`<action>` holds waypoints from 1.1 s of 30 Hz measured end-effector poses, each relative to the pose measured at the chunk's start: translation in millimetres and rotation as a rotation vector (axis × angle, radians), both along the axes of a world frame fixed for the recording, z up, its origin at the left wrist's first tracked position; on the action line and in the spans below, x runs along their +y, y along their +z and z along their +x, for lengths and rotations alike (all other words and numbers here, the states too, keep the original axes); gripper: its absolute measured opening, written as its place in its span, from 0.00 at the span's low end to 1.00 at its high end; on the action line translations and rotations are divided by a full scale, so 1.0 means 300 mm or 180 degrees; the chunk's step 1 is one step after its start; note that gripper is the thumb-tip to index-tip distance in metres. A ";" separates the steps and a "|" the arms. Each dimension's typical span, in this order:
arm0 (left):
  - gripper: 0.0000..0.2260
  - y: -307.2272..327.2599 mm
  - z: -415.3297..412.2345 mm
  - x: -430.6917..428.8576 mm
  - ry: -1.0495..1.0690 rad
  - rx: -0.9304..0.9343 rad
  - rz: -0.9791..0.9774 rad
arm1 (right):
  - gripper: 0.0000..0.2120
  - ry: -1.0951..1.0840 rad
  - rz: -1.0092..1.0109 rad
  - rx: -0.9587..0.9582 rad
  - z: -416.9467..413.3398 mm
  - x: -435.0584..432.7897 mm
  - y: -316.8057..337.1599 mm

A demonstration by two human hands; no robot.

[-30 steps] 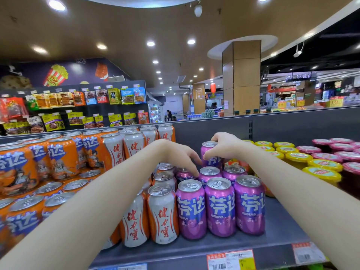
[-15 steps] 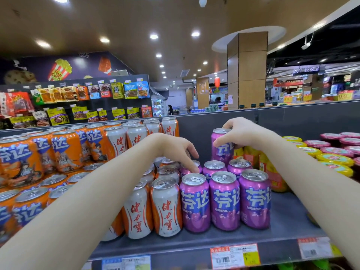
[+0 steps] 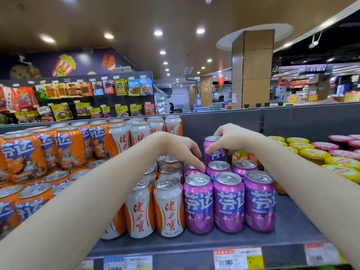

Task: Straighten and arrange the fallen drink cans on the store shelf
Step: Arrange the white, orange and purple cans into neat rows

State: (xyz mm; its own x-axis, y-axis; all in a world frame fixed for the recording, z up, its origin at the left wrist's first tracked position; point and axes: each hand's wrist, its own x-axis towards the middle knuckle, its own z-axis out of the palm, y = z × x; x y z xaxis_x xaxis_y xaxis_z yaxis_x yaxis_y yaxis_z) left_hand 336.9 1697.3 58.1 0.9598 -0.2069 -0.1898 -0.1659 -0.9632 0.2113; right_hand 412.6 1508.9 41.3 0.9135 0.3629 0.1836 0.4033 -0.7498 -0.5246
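Observation:
My right hand [image 3: 233, 138] grips a purple can [image 3: 214, 152] by its top, holding it upright above the back of the purple cans. Three purple cans [image 3: 228, 201] stand in the front row on the grey shelf [image 3: 292, 227], with more purple cans [image 3: 219, 167] behind them. My left hand [image 3: 181, 148] hovers with fingers spread, its fingertips touching the top of a purple can [image 3: 190, 167] in the second row. Left of them stand white and orange cans [image 3: 169, 207].
Orange cans [image 3: 23, 156] are stacked in two layers at the left. Jars with yellow lids [image 3: 311, 154] and pink lids [image 3: 342, 152] fill the shelf's right side. A grey back panel [image 3: 292, 121] closes the shelf behind. Price tags [image 3: 237, 258] line the front edge.
My right hand has lifted the purple can higher above the back rows. My left hand stayed over the second-row can. The view has shifted slightly.

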 end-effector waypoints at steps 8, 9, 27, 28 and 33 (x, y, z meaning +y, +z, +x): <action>0.34 -0.002 -0.033 -0.025 -0.0097 -0.0144 0.0171 | 0.22 0.0066 -0.0121 0.0157 0.003 0.053 -0.001; 0.35 0.000 -0.033 -0.023 -0.0072 -0.0169 0.0132 | 0.22 0.0058 -0.0150 0.0165 0.003 0.056 -0.003; 0.25 0.033 -0.093 0.023 -0.0007 -0.0604 -0.0315 | 0.24 -0.0027 -0.0515 0.0303 0.011 0.126 -0.030; 0.19 0.038 -0.089 0.041 0.0024 -0.0734 -0.0363 | 0.25 -0.0004 -0.0516 0.0319 0.010 0.133 -0.031; 0.13 0.046 -0.077 0.125 0.0258 -0.1182 -0.0242 | 0.19 0.0049 -0.0674 0.0291 0.000 0.190 -0.039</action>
State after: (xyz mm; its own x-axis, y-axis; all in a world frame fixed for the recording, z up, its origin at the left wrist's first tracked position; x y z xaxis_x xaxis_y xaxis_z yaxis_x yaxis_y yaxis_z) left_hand 313.7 1734.8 72.0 0.9741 -0.1277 0.1867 -0.1686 -0.9603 0.2224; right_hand 412.5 1566.0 29.6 0.9170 0.3985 0.0186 0.3735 -0.8412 -0.3910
